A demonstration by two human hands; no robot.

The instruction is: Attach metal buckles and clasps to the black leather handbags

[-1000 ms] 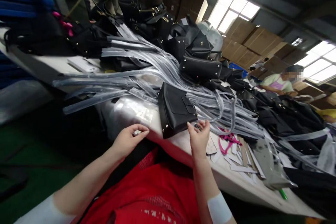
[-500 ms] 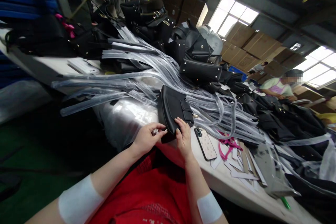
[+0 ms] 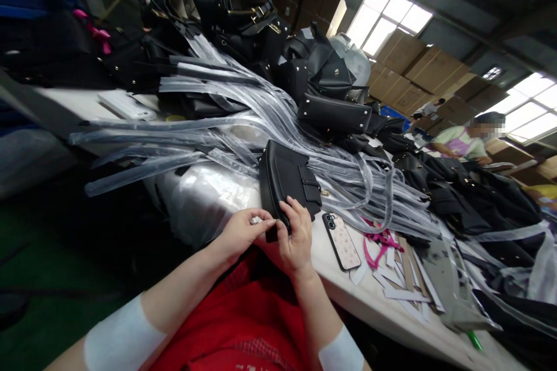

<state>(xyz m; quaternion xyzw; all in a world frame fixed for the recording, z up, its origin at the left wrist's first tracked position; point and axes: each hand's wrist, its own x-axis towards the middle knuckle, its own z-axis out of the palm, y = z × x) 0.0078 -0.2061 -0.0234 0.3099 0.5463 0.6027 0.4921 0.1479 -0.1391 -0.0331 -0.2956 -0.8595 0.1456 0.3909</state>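
A small black handbag with a flap and a strap tab lies at the table's near edge in front of me. My left hand is closed in a pinch at the bag's lower left corner. Some small whitish, shiny pieces show in its curled fingers, too small to name. With fingers over the flap and the thumb at the bag's near edge, my right hand grips the bag. Both thumbs are close together at that corner; what lies between them is hidden.
Plastic-wrapped straps spread across the table behind the bag. Black bags are heaped farther back. To the right lie a phone, pink ribbon and paper strips. A co-worker is at the far right.
My right hand has shifted slightly left along the bag's near edge, its thumb now close to my left fingertips. The bag has stayed nearly in place; the view has shifted slightly.
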